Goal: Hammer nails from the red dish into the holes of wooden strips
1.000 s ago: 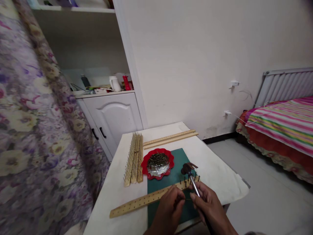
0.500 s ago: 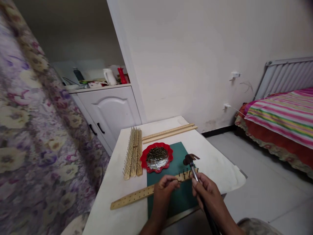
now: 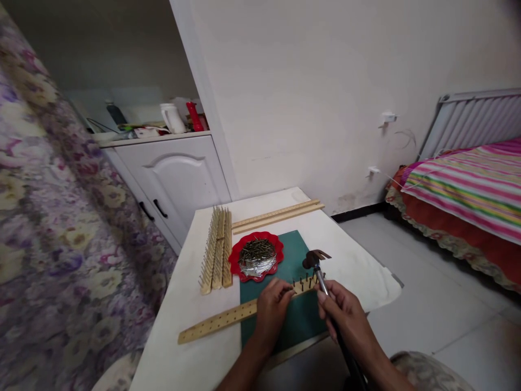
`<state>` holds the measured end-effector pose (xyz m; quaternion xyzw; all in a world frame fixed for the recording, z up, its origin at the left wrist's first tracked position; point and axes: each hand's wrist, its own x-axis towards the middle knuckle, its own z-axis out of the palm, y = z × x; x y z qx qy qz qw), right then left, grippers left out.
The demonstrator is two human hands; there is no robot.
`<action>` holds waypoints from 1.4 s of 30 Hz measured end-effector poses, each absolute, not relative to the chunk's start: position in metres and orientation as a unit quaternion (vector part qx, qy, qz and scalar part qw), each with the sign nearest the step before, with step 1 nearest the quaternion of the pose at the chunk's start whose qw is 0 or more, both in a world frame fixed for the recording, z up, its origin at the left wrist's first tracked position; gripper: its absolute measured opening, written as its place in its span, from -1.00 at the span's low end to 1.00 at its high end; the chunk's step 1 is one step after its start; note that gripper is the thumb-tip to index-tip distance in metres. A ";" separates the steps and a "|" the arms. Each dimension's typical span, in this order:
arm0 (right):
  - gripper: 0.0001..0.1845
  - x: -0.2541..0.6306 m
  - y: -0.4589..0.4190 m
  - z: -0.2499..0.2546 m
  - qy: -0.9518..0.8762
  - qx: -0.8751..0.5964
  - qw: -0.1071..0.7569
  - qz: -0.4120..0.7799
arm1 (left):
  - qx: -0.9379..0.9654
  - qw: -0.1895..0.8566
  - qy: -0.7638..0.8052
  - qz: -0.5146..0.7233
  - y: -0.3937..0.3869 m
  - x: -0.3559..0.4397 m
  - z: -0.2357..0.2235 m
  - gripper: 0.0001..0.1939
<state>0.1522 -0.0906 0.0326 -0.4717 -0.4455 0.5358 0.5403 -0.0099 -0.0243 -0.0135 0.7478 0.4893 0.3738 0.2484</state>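
My right hand [image 3: 342, 308] is wrapped around the handle of a claw hammer [image 3: 314, 262], its head raised above the drilled wooden strip [image 3: 217, 322]. The strip lies slantwise across a green mat [image 3: 296, 321], and several dark nails [image 3: 309, 281] stand in its right part. My left hand [image 3: 273, 305] rests over the strip's middle, thumb and fingers pinched on a nail [image 3: 292, 289] that is mostly hidden. Holes without nails show along the strip's left part. Just beyond my left hand sits a red scalloped dish [image 3: 235, 260] with dark and silvery nails.
Nail-studded wooden strips [image 3: 217, 250] stand side by side on the table's left. Two bare strips [image 3: 277, 216] lie along the back of the white table [image 3: 345, 255]. A floral curtain [image 3: 81, 233] hangs at left; a bed [image 3: 468, 190] is at right.
The whole view has shifted slightly. My left hand has moved a little along the strip, its pinch now turned more over it. The hammer stays raised in my right hand.
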 end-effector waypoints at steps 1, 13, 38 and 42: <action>-0.71 0.152 -0.090 0.032 -0.447 -0.472 0.539 0.537 | 0.752 0.242 0.490 0.368 -0.024 -0.009 -0.013 -0.86; -0.72 0.155 -0.100 0.025 -0.498 -0.457 0.468 0.569 | 0.773 0.200 0.507 0.325 -0.022 -0.001 -0.016 -0.85; -0.75 0.156 -0.106 0.029 -0.515 -0.483 0.472 0.527 | 0.791 0.191 0.480 0.327 -0.026 -0.015 -0.016 -0.88; -0.72 0.165 -0.101 0.030 -0.496 -0.486 0.504 0.514 | 0.807 0.121 0.512 0.267 -0.031 -0.036 -0.021 -0.75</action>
